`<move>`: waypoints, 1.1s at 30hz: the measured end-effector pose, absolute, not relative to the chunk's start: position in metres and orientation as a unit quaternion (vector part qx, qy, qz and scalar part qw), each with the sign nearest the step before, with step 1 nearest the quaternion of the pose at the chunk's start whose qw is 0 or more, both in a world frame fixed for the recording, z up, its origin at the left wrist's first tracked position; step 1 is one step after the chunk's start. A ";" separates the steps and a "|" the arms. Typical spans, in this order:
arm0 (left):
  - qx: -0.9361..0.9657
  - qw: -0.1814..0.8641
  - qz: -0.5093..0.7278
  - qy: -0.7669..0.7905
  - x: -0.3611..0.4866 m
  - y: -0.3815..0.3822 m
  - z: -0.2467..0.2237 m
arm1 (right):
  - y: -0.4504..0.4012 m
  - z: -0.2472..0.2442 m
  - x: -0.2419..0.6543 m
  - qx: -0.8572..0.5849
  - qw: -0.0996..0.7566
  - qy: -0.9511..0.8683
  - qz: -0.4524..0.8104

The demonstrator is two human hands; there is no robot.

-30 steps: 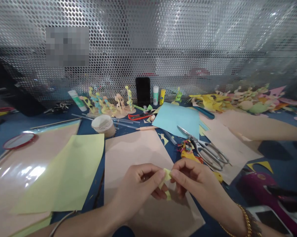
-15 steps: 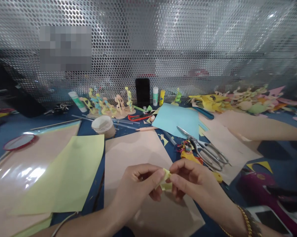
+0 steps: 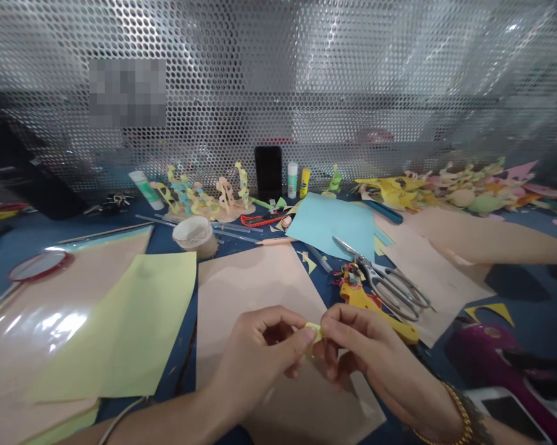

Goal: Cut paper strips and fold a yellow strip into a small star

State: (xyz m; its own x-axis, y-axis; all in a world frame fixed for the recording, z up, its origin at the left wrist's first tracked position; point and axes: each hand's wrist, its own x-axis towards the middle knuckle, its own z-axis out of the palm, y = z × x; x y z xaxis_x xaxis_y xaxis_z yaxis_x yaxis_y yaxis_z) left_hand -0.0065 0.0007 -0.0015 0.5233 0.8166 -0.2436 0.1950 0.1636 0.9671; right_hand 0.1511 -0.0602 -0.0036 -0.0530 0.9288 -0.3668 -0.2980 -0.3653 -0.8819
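Between my two hands is a small folded piece of yellow paper (image 3: 314, 332). My left hand (image 3: 267, 352) pinches its left side between thumb and forefinger. On the other side, the thumb and fingers of my right hand (image 3: 368, 349) grip its right edge. Much of the piece is hidden by the fingertips. Both hands hover over a pale pink sheet (image 3: 246, 281). Just beyond my right hand lie a yellow-handled tool (image 3: 385, 318) and metal scissors (image 3: 392, 287).
A light blue sheet (image 3: 336, 222), a white tape roll (image 3: 195, 235) and a red cutter (image 3: 262, 219) lie farther back. Yellow paper (image 3: 139, 321) is at left. A magenta glue gun (image 3: 485, 346) and a white phone (image 3: 507, 411) sit at right. A black phone (image 3: 268, 172) leans against the mesh.
My right hand's fingers have shifted and curled around the yellow paper piece, which shows less between the fingertips now. The left hand stays nearly in place, still pinching. Other things rest unmoved.
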 end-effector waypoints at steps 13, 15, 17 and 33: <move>0.546 0.688 0.262 0.399 -0.008 0.002 -0.004 | -0.061 -0.001 0.157 -0.544 0.433 -0.419 0.584; 0.554 0.682 0.262 0.400 -0.008 0.002 -0.003 | -0.061 0.000 0.156 -0.550 0.432 -0.415 0.582; 0.561 0.677 0.262 0.398 -0.007 0.001 -0.002 | -0.061 0.001 0.156 -0.550 0.435 -0.415 0.580; 0.594 0.645 0.264 0.403 -0.007 -0.001 -0.001 | -0.062 -0.001 0.157 -0.558 0.449 -0.424 0.554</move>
